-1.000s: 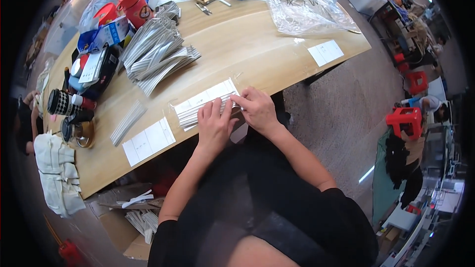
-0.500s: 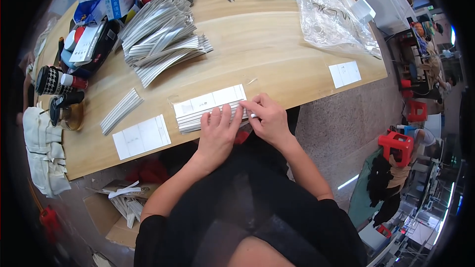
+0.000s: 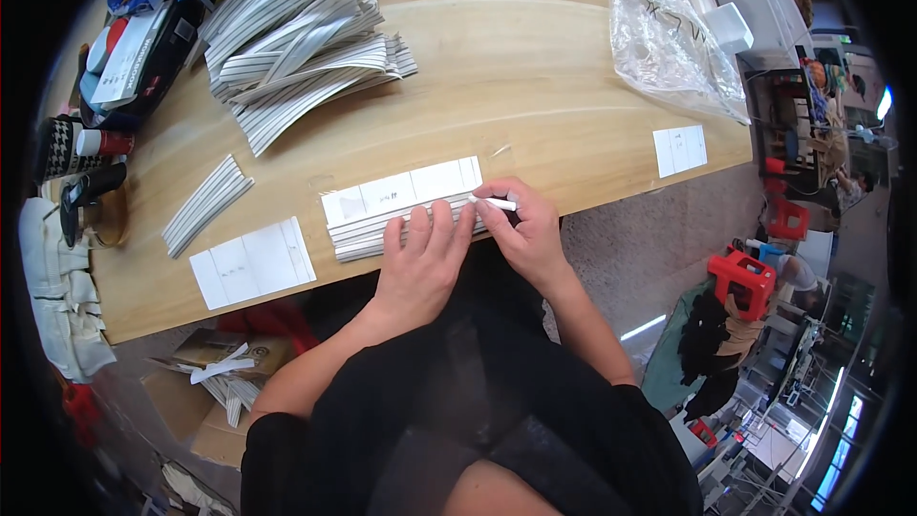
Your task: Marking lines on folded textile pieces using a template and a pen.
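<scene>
At the table's near edge lie several white strips with dark lines [image 3: 355, 239], side by side below a white paper card [image 3: 401, 187] with ruled lines. My left hand [image 3: 420, 253] rests on these strips, its fingers spread and flat, pressing them down. Pinched in my right hand [image 3: 525, 234] is a short white stick [image 3: 501, 204] that looks like chalk. Its tip meets the right end of the strips, close to my left index finger. The right ends of the strips are partly hidden by my hands.
A big pile of striped strips [image 3: 296, 48] lies at the far left, with a smaller bundle [image 3: 208, 204] nearer. White cards lie left [image 3: 252, 263] and right [image 3: 680, 151]. A clear plastic bag [image 3: 669, 38] covers the far right. Below the table stands a cardboard box [image 3: 215, 440].
The view has shifted slightly, with the table's far objects moving up. The white stick in my right hand has tilted and shows more of its length. My left hand stays on the strips.
</scene>
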`<state>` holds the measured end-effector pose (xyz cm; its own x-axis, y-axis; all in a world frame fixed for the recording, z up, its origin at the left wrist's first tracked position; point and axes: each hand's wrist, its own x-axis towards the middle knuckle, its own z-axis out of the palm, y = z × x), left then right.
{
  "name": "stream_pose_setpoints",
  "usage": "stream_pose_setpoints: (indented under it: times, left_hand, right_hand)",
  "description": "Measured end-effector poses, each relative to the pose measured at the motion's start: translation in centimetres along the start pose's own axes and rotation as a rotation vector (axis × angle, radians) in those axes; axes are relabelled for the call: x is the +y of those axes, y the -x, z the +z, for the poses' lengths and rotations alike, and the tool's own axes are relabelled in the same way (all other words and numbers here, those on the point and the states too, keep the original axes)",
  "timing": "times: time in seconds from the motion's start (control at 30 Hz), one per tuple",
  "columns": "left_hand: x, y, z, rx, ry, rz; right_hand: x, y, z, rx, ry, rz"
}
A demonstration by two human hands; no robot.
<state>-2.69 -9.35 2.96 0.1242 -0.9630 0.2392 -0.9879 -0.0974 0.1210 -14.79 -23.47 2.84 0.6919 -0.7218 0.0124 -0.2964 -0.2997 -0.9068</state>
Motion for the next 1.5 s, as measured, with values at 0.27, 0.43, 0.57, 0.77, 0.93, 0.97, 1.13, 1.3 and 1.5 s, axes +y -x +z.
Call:
stream_pose_setpoints:
  times: [0.27, 0.43, 0.57, 0.77, 0.93, 0.97, 1.13, 1.3, 1.5]
  left_hand:
    - [0.1, 0.2, 0.3, 0.006, 0.038, -0.027]
    - [0.1, 0.3, 0.0, 0.010, 0.034, -0.036]
    - [-0.8, 2.8, -0.7, -0.001, 0.241, -0.172]
    - [-3.7, 7.8, -0.7, 0.123, 0.194, -0.254]
    - [-3.6, 8.1, 0.1, 0.174, 0.202, -0.289]
    - [-3.6, 8.1, 0.0, 0.171, 0.196, -0.285]
    - [-3.8, 8.0, -0.3, 0.160, 0.161, -0.275]
    - [-3.8, 8.1, 0.0, 0.163, 0.149, -0.272]
    - [-3.9, 8.1, 0.2, 0.174, 0.170, -0.272]
  right_hand:
    - [0.0, 0.2, 0.5, 0.013, 0.224, -0.158]
    - [0.1, 0.1, 1.1, 0.066, 0.305, -0.255]
    - [-1.0, -0.3, 1.5, 0.111, 0.450, -0.428]
    - [0.1, 0.1, 1.0, 0.081, 0.392, -0.180]
    - [-2.2, 0.2, 1.7, 0.075, 0.203, -0.304]
    - [-2.9, 0.3, 2.3, 0.026, 0.168, -0.289]
    - [-2.2, 0.4, 4.3, -0.036, 0.217, -0.291]
    - [-2.3, 0.2, 4.4, -0.050, 0.228, -0.281]
    - [-2.4, 0.0, 4.5, -0.057, 0.277, -0.303]
